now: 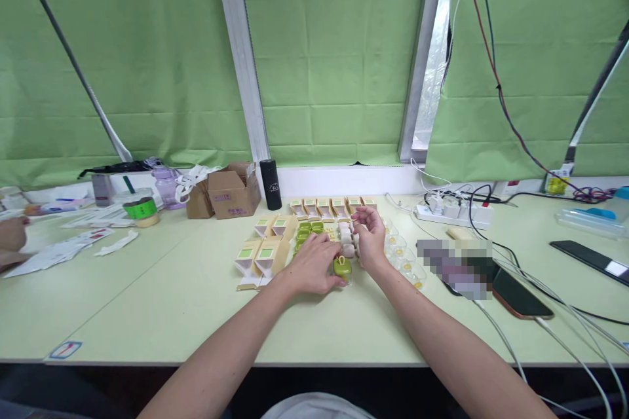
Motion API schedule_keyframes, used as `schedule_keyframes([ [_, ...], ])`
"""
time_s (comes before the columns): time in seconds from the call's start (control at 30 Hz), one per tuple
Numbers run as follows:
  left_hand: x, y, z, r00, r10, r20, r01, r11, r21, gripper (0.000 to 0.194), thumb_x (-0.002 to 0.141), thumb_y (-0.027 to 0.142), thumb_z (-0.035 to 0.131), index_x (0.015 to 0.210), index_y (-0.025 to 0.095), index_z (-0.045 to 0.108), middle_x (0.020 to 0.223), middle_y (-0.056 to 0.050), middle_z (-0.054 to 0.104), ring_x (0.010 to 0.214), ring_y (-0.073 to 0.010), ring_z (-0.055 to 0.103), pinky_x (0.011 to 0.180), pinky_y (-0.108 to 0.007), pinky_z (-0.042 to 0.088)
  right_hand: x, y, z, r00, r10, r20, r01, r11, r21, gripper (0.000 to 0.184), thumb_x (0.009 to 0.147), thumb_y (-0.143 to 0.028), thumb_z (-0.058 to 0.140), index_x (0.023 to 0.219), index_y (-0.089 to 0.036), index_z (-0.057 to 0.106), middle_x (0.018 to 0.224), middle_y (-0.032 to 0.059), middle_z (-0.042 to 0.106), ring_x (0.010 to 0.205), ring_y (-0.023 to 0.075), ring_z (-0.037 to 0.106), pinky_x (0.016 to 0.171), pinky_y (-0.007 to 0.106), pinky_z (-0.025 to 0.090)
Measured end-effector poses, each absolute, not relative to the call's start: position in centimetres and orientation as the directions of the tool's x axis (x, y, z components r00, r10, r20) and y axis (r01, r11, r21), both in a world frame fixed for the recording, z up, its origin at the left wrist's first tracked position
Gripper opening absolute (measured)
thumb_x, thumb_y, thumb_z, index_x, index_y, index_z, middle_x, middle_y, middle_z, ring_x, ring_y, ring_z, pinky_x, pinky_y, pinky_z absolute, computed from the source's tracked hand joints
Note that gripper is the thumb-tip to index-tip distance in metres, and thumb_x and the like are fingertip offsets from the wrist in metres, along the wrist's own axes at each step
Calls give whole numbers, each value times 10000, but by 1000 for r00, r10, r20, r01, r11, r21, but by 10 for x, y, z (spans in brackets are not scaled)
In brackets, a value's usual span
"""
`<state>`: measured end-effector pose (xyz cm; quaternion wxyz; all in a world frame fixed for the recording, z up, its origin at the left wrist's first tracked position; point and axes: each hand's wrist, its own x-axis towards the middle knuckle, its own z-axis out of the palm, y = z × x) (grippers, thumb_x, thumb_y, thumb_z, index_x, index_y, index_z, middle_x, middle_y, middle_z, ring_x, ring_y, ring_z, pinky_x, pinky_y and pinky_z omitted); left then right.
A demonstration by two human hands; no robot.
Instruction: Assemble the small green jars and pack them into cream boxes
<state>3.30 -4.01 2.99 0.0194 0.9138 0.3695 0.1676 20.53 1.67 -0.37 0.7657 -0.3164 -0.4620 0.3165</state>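
Note:
My left hand point(319, 267) rests on the table, thumb and fingers closed around the side of a small green-lidded container point(343, 266) with a yellow loop on top. Its lower part looks clear. Just beyond, my right hand point(371, 232) is raised with curled fingertips close together over pale, rounded pieces point(347, 239) set in a column. Whatever those fingertips hold, if anything, is too small to make out. Left of the pale pieces are green lids point(304, 228) in rows, partly hidden by my left hand, and small yellow pieces point(331, 233). Clear cups with yellow centres point(399, 252) stand right of my right hand.
Cream boxes with green panels point(265, 253) stand at the left, and open cream boxes point(325, 209) line the back. Behind are a cardboard box point(233, 193) and black bottle point(270, 184). Phones point(523, 291), cables and a power strip point(455, 214) lie right. Another person's hand point(14, 234) shows far left.

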Motion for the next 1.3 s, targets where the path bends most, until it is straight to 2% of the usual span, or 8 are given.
schedule_keyframes([
  [0.13,22,-33,37,643,678,357,659,-727,194,435,829,548,808,1078,224,660,1072,-93,695,1059,-334,572,923,-441,392,206,18,-5,375,777,505,-188,598,-779,322,773,-263,669,1090,-226,631,936,20,666,871,209,616,701,313,467],
  [0.23,8,-18,46,569,690,446,661,-707,251,291,993,486,604,1115,228,665,1125,-94,698,1088,-313,555,962,-454,410,206,19,-5,376,779,501,-188,593,-783,322,773,-267,663,1091,-229,631,940,21,668,873,211,617,707,317,470],
  [0.3,-1,-5,55,464,736,493,735,-631,249,248,1013,417,562,1139,234,672,1175,-99,695,1170,-328,522,988,-470,412,206,19,-5,382,780,496,-193,592,-782,325,766,-266,665,1087,-229,634,939,20,666,874,211,617,708,317,472],
  [0.47,-21,42,76,411,828,380,887,-461,44,326,964,228,489,1182,219,731,1259,-158,653,1269,-362,452,1051,-504,361,205,17,-3,377,783,494,-196,589,-784,325,754,-264,665,1076,-226,643,935,21,663,879,211,614,703,316,471],
  [0.57,-28,74,75,395,898,196,916,-401,-8,342,918,242,512,1149,215,763,1288,-174,634,1270,-365,424,1092,-521,325,205,14,-2,365,791,490,-189,579,-793,318,759,-266,656,1074,-223,639,925,24,664,873,214,615,702,321,470],
  [0.7,-30,106,58,350,932,94,936,-351,-14,252,844,299,592,970,226,798,1227,-183,660,1229,-380,425,1078,-564,319,205,13,-2,361,794,490,-183,575,-797,313,766,-264,649,1077,-222,639,920,27,671,876,217,621,701,323,472],
  [1.03,-6,138,34,297,955,-13,953,-298,-54,245,729,266,720,958,236,801,1270,-155,713,1288,-409,453,1160,-623,213,205,12,-2,338,795,504,-170,578,-798,313,773,-262,644,1084,-226,638,927,25,669,881,219,622,727,334,467],
  [1.3,-10,142,32,265,964,-35,959,-267,-91,283,719,242,754,998,217,793,1193,-175,732,1290,-404,478,1164,-613,252,203,9,1,333,801,498,-182,573,-799,305,769,-290,668,1066,-227,637,903,17,666,869,217,625,731,338,465],
])
